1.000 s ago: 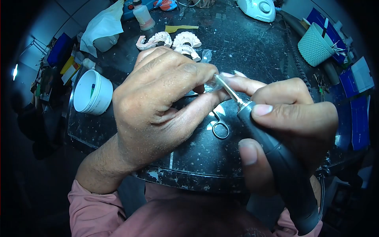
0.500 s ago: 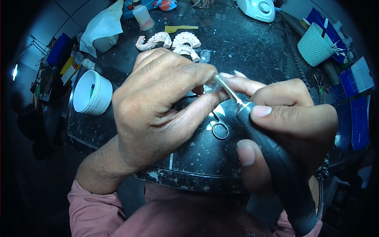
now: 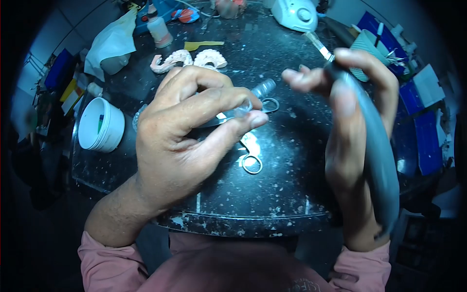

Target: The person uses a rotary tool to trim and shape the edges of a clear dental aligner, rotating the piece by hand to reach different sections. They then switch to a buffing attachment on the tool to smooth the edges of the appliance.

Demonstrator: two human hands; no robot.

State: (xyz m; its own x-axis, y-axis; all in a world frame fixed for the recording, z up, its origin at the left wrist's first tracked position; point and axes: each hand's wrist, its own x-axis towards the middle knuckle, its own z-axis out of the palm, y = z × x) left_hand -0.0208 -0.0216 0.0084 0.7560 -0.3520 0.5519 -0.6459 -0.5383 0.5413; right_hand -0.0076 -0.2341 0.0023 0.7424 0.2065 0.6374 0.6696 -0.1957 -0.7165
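My left hand (image 3: 187, 121) pinches a small clear plastic piece (image 3: 242, 108) between thumb and fingertips, over the dark bench. The fingers hide most of the piece. Raised on the right, my right hand (image 3: 350, 117) is wrapped round a dark rotary handpiece (image 3: 377, 146), a little blurred by motion. Its metal tip (image 3: 318, 45) points up and away from the clear piece. Scissors (image 3: 252, 164) lie on the bench below my left hand, partly covered by it. Another clear plastic piece (image 3: 264, 88) shows just beyond my left fingertips.
Pale dental models (image 3: 210, 58) and a yellow strip (image 3: 204, 45) lie behind my left hand. A white tub (image 3: 109, 127) stands at left, a bottle (image 3: 159, 31) at the back. A white unit with a dial (image 3: 294, 14) and a pale green basket (image 3: 370, 46) are at right.
My right hand has pulled the handpiece away from the clear piece, up and to the right, and its tip now points upward. My left hand still pinches the clear piece.
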